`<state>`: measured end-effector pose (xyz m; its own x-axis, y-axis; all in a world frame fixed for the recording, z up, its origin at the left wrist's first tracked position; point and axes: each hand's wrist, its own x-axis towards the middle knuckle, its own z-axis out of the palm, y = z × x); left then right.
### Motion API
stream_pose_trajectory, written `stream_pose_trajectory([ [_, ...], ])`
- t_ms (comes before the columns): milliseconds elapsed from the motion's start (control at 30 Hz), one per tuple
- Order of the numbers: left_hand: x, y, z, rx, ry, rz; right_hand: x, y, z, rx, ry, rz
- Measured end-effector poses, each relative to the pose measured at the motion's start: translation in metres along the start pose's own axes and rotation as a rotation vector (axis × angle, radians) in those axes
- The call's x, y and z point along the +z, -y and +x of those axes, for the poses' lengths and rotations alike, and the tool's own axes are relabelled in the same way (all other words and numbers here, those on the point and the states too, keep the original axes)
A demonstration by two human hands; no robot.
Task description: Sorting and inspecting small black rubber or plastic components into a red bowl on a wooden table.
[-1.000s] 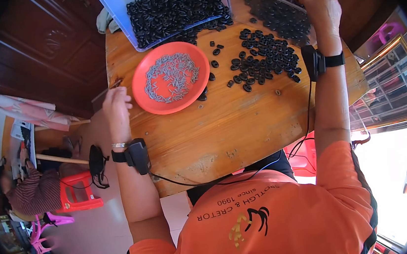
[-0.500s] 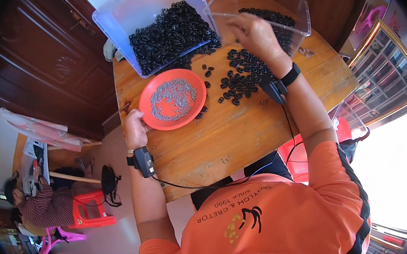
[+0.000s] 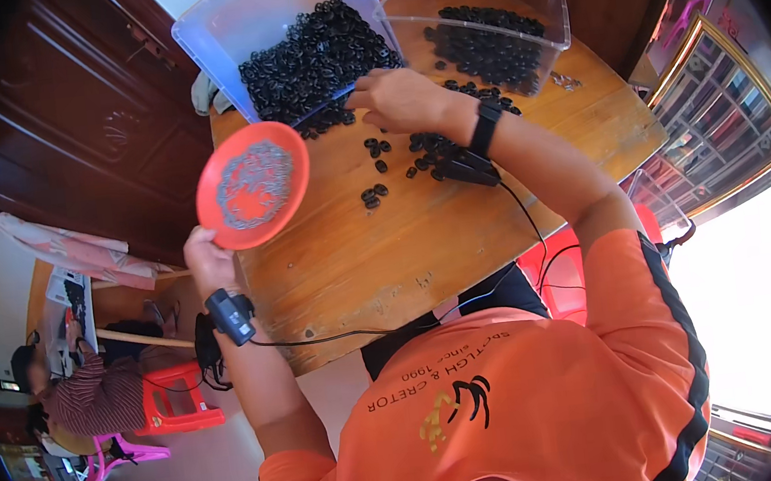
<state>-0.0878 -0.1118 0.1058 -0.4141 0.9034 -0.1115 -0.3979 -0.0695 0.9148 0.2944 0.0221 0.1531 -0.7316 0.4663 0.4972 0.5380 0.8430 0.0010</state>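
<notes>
My left hand point(image 3: 210, 257) grips the near-left rim of a round red-orange plate point(image 3: 212, 179), lifted and tilted beyond the table's left edge. Small silvery metal pieces point(image 3: 267, 166) lie in a ring on it. My right hand point(image 3: 408, 100) reaches low over the table, its fingers partly stretched at the front edge of a bluish translucent bin point(image 3: 213, 47). Nothing shows in those fingers, though their tips are partly hidden. Black oval pieces with holes point(image 3: 319, 55) heap inside the tipped bin and spill from it. More black pieces point(image 3: 378, 194) lie loose near my right wrist.
A clear plastic bin point(image 3: 548, 3) with more black pieces stands at the far right of the wooden table point(image 3: 343, 287). Beside it lie a few small metal bits point(image 3: 566, 81). Cables run from both wrist devices. Another person point(image 3: 101, 392) sits at the left near a red stool point(image 3: 172, 399).
My left hand has raised the plate off the table and moved it left. My right hand has come from the clear bin leftward and nearer, to the bluish bin's front edge.
</notes>
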Motion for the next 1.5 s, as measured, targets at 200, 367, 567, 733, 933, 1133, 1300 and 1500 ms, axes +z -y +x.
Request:
stream_pose_trajectory([
  [200, -0.052, -0.019, -0.006, 0.036, -0.147, -0.053, 0.056, 0.044, 0.053, -0.28, 0.062, 0.036],
  [367, -0.097, -0.01, 0.007, 0.01, -0.192, 0.011, 0.097, 0.082, 0.098, -0.44, 0.233, -0.044],
  [567, -0.1, -0.016, 0.007, -0.03, -0.185, 0.101, 0.103, 0.102, 0.114, -0.206, 0.424, 0.008],
  [733, -0.074, -0.025, 0.006, -0.041, -0.111, 0.09, 0.092, 0.09, 0.105, -0.112, 0.469, -0.077],
  [933, -0.088, -0.02, 0.038, -0.038, -0.054, 0.186, 0.079, 0.089, 0.083, -0.083, 0.411, -0.031],
  [1133, -0.082, -0.029, 0.038, -0.046, -0.04, 0.256, 0.047, 0.086, 0.101, 0.018, 0.588, -0.033],
  [1300, -0.086, -0.036, 0.048, -0.009, -0.03, 0.307, 0.08, 0.077, 0.154, -0.212, 0.104, -0.068],
  [1500, -0.098, -0.034, 0.068, -0.003, -0.013, 0.419, 0.134, 0.071, 0.225, -0.398, 0.045, -0.095],
])
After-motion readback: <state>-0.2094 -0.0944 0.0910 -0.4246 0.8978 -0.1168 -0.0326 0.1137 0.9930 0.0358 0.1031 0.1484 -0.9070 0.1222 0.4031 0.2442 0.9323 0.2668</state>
